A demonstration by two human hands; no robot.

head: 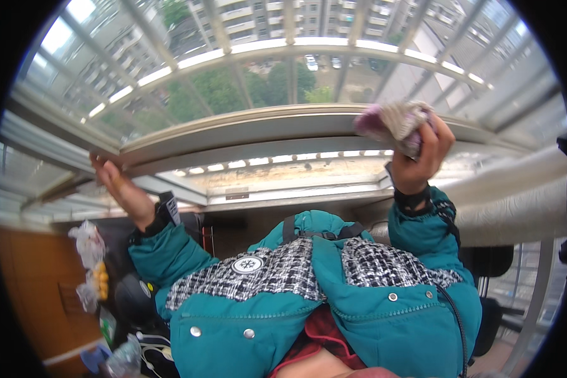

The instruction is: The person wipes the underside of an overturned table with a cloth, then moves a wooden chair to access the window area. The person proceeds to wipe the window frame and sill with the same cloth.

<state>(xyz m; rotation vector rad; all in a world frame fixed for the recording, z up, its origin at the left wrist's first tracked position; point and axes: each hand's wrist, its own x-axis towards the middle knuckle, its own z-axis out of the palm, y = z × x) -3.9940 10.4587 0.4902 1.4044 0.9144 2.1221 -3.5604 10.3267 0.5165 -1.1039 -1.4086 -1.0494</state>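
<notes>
A crumpled, purple and beige cloth [397, 124] is gripped in my right hand [420, 158], up at the lower edge of the window pane [245, 80], towards its right part. My left hand [125, 189] is at the left end of the metal window frame [245, 127], palm turned inward and fingers at the frame's corner; it holds nothing that I can see. Whether its fingertips touch the frame, I cannot tell. Both hands are raised in front of my teal jacket. Below the frame lies a sill track [283, 194] with a dirty strip beyond it.
Metal bars [290, 47] stand outside the glass. A foil-wrapped duct or roll [510, 203] runs at the right, above a black chair [493, 260]. Plastic bags [89, 243], yellow round items [101, 281] and white cables [156, 349] lie at the left, near an orange-brown wooden surface [33, 283].
</notes>
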